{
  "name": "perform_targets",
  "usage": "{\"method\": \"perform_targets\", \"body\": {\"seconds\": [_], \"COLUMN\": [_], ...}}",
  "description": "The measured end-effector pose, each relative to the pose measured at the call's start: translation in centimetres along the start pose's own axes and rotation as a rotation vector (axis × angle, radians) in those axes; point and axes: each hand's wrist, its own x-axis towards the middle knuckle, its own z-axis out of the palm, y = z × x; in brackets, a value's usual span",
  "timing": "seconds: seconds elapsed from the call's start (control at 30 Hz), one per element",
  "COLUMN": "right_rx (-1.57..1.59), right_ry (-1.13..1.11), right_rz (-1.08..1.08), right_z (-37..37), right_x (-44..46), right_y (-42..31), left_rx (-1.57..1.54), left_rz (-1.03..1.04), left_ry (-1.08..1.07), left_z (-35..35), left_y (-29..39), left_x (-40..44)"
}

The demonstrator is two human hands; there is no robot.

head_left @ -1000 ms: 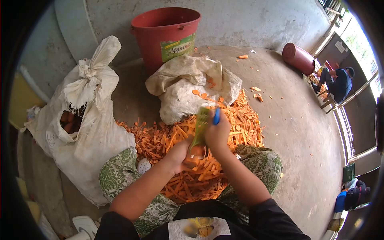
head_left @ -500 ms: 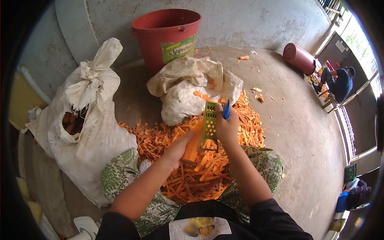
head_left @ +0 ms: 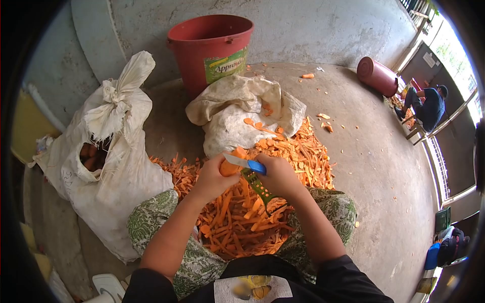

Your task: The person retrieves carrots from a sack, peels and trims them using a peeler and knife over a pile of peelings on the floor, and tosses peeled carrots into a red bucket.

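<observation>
A peeled carrot [head_left: 230, 168] is gripped in my left hand [head_left: 214, 178]. My right hand [head_left: 279, 177] is closed round a knife [head_left: 256, 167] with a blue handle, and its pale blade lies against the carrot near the upper end. The same hand also holds a green peeler [head_left: 256, 187] with a perforated body, which hangs below the knife. Beneath both hands spreads a heap of orange peelings [head_left: 242, 222], between my legs in green patterned cloth.
A white sack [head_left: 113, 177] with dark carrots in its hole stands at left. Ahead are a crumpled sack [head_left: 227, 123] and a red bucket [head_left: 194, 63]. Carrot bits dot the floor [head_left: 374, 166]. At right, a red barrel [head_left: 376, 77] lies near a seated person [head_left: 429, 111].
The peeler has swung down beneath my right hand, and the knife blade now points left onto the carrot. My left hand has moved up and left with the carrot.
</observation>
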Motion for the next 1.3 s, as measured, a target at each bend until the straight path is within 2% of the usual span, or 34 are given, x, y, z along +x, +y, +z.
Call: {"method": "perform_targets", "body": {"seconds": [0.17,0.3,0.37,0.4,0.47,0.5,0.53,0.6,0.63,0.7,0.73,0.77,0.83,0.87,0.9,0.97,1.0,1.03,1.1,1.17,1.23,1.3], "right_rx": [0.047,0.043,-0.029,-0.026,-0.063,-0.063,0.068,0.754,0.752,1.001,0.677,0.680,1.371,1.374,1.375,1.077,0.930,0.931,0.506,0.399,0.150,0.047], "right_ry": [0.008,0.038,-0.002,0.006,-0.262,-0.348,-0.335,-0.162,-0.158,-0.121,0.027,0.026,-0.086,0.092,0.087,0.139,0.231,0.233,0.222,0.201,0.167,0.091], "right_rz": [-0.003,0.016,0.418,0.425,0.495,0.399,0.221,-0.065,-0.066,-0.305,-0.375,-0.377,0.290,0.388,0.386,0.560,0.543,0.539,0.300,0.281,0.120,0.116], "right_z": [0.2,0.8,2.5,3.5,5.4,6.5,9.1,19.2,16.6,11.8,13.3,12.7,9.3,6.5,6.1,5.1,4.8,4.4,3.5,2.5,1.7,0.6], "right_x": [0.0,0.5,2.1,2.5,3.1,3.0,2.7,3.4,3.1,2.1,2.8,2.8,3.0,2.6,3.1,3.5,3.5,3.3,2.7,2.1,1.6,0.9], "right_y": [0.5,1.8,5.1,5.9,6.5,6.0,7.7,12.1,9.3,4.1,6.1,6.3,4.9,1.9,2.3,3.4,2.7,2.0,0.7,-0.2,-0.2,-0.7], "left_rx": [0.191,0.218,0.275,0.238,0.246,0.257,0.293,0.325,0.357,0.317,0.277,0.280,0.220,0.265,0.267,0.024,0.176,0.179,0.268,0.246,0.281,0.264], "left_rz": [0.134,0.183,0.619,0.532,0.607,0.673,0.628,0.592,0.556,0.514,0.468,0.467,0.442,0.446,0.445,0.206,0.134,0.137,-0.103,-0.035,0.046,0.043], "left_ry": [-0.023,-0.022,-0.212,-0.259,-0.226,-0.180,-0.208,-0.144,-0.081,-0.057,-0.032,-0.032,0.012,0.019,0.024,0.041,0.020,0.020,-0.038,0.039,0.105,0.107], "left_z": [0.2,0.3,0.9,1.2,1.3,1.3,0.9,1.2,1.3,1.2,1.0,0.6,-0.6,-1.1,-1.1,-1.1,-1.0,-0.9,-0.5,-0.4,-0.6,-0.6], "left_y": [0.3,0.9,1.8,3.0,2.7,2.3,2.0,1.8,1.8,1.6,1.5,1.7,2.4,1.8,1.3,0.6,0.9,0.9,-0.1,-2.0,-1.8,-1.5], "left_x": [-0.1,-0.7,-1.6,-2.6,-1.8,-1.6,-1.5,-1.6,-1.5,-1.2,-1.2,-1.2,-1.2,-1.0,-0.9,-0.7,-0.9,-0.8,-0.3,0.2,0.8,0.9]}}
